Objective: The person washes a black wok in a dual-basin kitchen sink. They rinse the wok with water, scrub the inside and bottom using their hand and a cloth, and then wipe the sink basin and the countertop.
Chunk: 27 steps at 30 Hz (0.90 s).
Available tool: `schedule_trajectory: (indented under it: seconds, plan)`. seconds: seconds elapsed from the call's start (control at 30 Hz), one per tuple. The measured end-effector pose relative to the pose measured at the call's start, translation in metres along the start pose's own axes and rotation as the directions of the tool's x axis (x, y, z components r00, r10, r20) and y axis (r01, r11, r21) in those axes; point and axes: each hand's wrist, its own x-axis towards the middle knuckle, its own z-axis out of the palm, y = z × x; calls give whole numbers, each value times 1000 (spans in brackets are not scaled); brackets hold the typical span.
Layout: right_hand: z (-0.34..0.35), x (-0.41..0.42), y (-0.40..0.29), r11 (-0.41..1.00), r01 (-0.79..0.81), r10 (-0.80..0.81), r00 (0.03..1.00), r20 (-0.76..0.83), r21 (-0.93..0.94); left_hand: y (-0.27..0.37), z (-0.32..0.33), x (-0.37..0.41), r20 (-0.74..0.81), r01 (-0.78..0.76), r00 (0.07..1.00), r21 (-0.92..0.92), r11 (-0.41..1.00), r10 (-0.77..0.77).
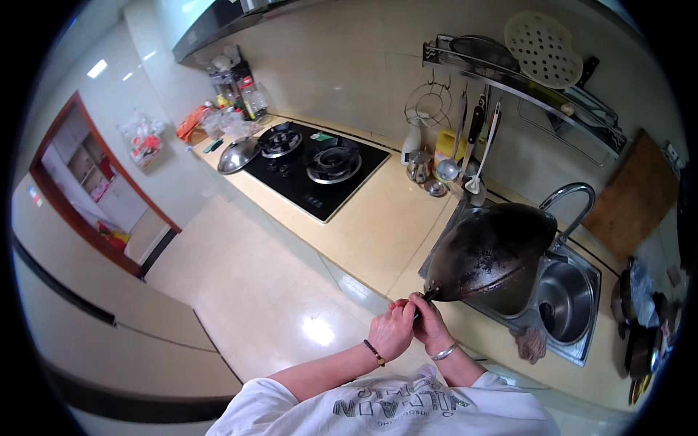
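Note:
A dark wok [491,250] is tilted on its side above the left basin of a steel double sink [586,349], its blackened underside in view. Both hands grip its handle close together. My left hand [392,329], with a dark beaded bracelet at the wrist, is closed around the handle's end. My right hand [432,327], with a silver bangle, is wrapped around the handle beside it. The wok hides part of the left basin and the base of the chrome faucet [581,188].
A black gas hob [311,191] is set into the counter, with a metal lid [238,155] at its left. Utensils hang from a wall rack [529,90]. A wooden cutting board [635,196] leans behind the sink; a brown cloth [530,344] lies on the sink's front edge. Pans stand at right.

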Motion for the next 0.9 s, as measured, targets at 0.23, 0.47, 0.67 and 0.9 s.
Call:
schedule_trajectory:
  seconds: [0.23, 0.47, 0.67, 0.9]
  plan:
    - [32, 55, 59, 1000, -2, 0, 996, -93, -18, -94, -15, -14, -10, -67, 998, -70, 995, 67]
    - [48, 82, 106, 993, 117, -119, 987, -105, -22, -134, -33, -25, 1, -162, 987, -93, 982, 163]
    - [53, 59, 98, 985, 156, -163, 981, -104, -71, -139, -16, -30, 40, -228, 971, -136, 964, 235]
    - [25, 7, 45, 948, 279, -308, 928, -210, -153, -79, 14, -5, 11, -385, 915, -279, 880, 404]
